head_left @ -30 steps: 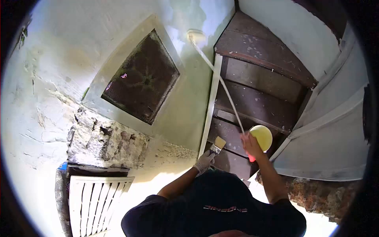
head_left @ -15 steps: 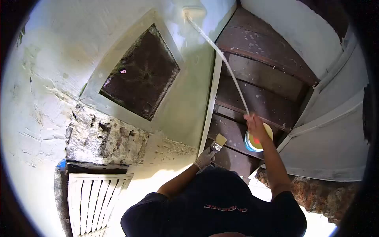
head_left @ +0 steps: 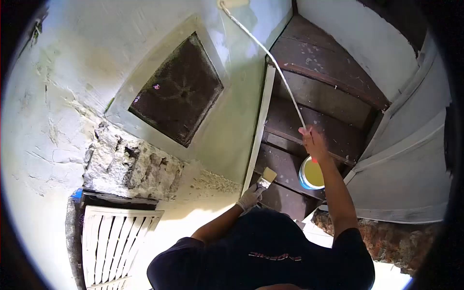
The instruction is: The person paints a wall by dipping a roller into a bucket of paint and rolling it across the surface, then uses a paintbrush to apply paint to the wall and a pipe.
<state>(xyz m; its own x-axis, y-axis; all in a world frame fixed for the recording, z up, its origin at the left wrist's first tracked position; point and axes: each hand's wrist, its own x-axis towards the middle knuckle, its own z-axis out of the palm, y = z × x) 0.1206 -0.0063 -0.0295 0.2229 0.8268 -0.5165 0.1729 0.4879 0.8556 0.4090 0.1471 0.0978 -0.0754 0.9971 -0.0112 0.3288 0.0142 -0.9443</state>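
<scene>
Gloved, my left hand [head_left: 250,197] is closed around the handle of a paintbrush [head_left: 267,177], whose pale wide bristles point up and to the right over a brown stair tread. My right hand [head_left: 314,143] is wrapped round the lower end of a long whitish pole [head_left: 276,64], just above a paint bucket [head_left: 312,173]. At the pole's far end a paint roller [head_left: 235,4] rests against the wall, partly cut off by the top of the view. The bucket holds yellowish liquid and stands on a stair; my right forearm covers part of its right edge.
Dark wooden stairs [head_left: 319,113] climb away between the painted wall [head_left: 237,116] and a grey panel [head_left: 406,164]. A mesh-covered opening [head_left: 179,92] sits in the wall, with rough broken plaster [head_left: 128,162] below it. A white slatted shutter [head_left: 118,246] is at lower left.
My right hand has moved up slightly, and the roller has shifted up the wall and a little left. More of the bucket's inside now shows. The left hand with the paintbrush is nearly still.
</scene>
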